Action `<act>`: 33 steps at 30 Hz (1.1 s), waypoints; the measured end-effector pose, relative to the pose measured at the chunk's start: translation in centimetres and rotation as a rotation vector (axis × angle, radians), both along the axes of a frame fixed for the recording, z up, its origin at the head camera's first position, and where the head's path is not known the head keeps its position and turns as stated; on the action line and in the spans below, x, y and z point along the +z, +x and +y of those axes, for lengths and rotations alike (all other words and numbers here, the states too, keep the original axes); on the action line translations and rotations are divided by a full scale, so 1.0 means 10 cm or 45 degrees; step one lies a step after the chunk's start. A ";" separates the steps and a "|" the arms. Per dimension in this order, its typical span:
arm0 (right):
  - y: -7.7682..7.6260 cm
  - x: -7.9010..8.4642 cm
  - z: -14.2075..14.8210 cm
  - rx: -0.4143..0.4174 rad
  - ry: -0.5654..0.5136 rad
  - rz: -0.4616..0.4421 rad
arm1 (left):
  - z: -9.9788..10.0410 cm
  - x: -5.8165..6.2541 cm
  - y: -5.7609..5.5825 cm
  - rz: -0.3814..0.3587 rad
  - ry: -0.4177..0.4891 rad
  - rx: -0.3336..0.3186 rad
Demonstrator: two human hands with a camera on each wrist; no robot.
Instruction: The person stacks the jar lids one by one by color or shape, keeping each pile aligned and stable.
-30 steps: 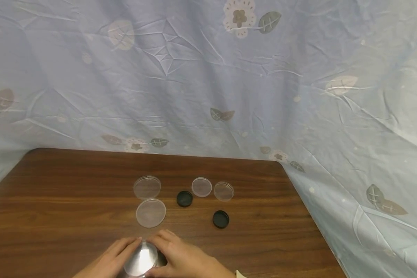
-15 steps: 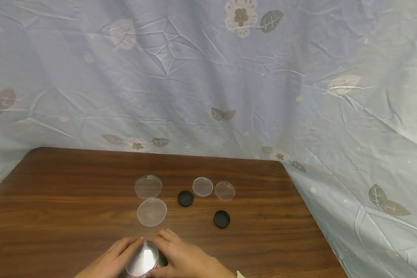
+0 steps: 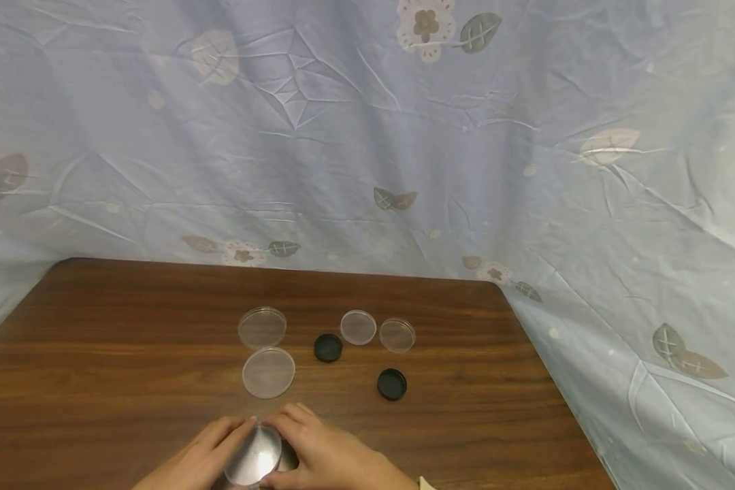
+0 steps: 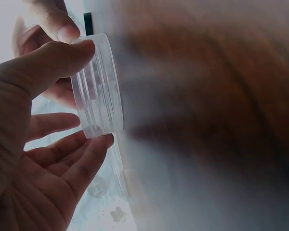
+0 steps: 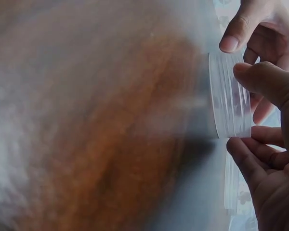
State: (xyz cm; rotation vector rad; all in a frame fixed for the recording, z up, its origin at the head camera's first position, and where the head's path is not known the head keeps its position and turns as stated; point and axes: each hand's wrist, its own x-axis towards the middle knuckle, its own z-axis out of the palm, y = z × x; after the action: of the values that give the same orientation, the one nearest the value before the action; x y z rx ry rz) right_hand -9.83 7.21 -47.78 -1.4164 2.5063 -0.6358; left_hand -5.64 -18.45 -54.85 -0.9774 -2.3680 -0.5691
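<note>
a clear plastic dish [image 3: 253, 457], round with a ridged rim, sits low between two bare hands at the near side of the wooden table [image 3: 128, 354]; whether its underside touches the wood, i cannot tell. the left hand [image 3: 199, 452] grips it from nine o'clock and the right hand [image 3: 327, 450] from three. each hand pinches the rim, with the thumb at six o'clock and fingertips towards twelve, as the wrist views show; of the left hand's fingers, one stands apart from the rest. the top of the held dish shines silvery in the light. counting clock hours from it in the head view, a wide clear disc [image 3: 269, 373] lies close by at twelve, and another wide clear dish [image 3: 262, 328] lies just beyond that one, at or nearly at its edge. a black cap [image 3: 328, 348] is at one o'clock, a second black cap [image 3: 392, 384] at two. farther off, between one and two, a small clear disc [image 3: 358, 327] lies just beside a small clear dish [image 3: 397, 335]. a pale sleeve [image 3: 425, 484] shows at four. creased pale-blue cloth [image 3: 343, 136], printed with leaves and flowers, hangs past the table's far edge and along its three o'clock side.
</note>
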 end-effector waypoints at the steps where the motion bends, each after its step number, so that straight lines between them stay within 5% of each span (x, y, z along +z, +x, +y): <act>1: 0.00 0.00 0.00 -0.006 0.004 0.000 | 0.01 0.02 0.01 -0.003 0.004 -0.003; 9: 0.05 -0.01 0.00 -0.077 0.048 -0.115 | 0.03 0.17 0.03 -0.033 0.021 -0.056; 12: 0.07 -0.02 0.00 -0.071 0.041 -0.059 | 0.03 0.12 0.01 -0.032 0.027 -0.044; 18: 0.06 -0.06 -0.03 -0.028 -0.014 0.075 | -0.02 -0.16 -0.04 -0.057 -0.009 0.069; 23: 0.06 -0.07 -0.03 -0.026 -0.024 0.065 | -0.03 -0.10 -0.04 -0.090 0.016 0.040; 28: 0.05 -0.07 -0.03 -0.042 -0.046 0.008 | -0.06 -0.23 -0.10 0.037 0.068 0.032; 33: 0.05 -0.08 -0.04 -0.051 -0.053 -0.015 | -0.04 -0.08 -0.08 -0.023 0.097 -0.027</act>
State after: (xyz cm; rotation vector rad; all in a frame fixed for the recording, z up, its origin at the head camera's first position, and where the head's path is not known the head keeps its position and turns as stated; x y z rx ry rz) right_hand -9.34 6.79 -48.55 -1.3755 2.5327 -0.7056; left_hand -6.41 -18.89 -55.68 -0.9681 -2.3358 -0.6739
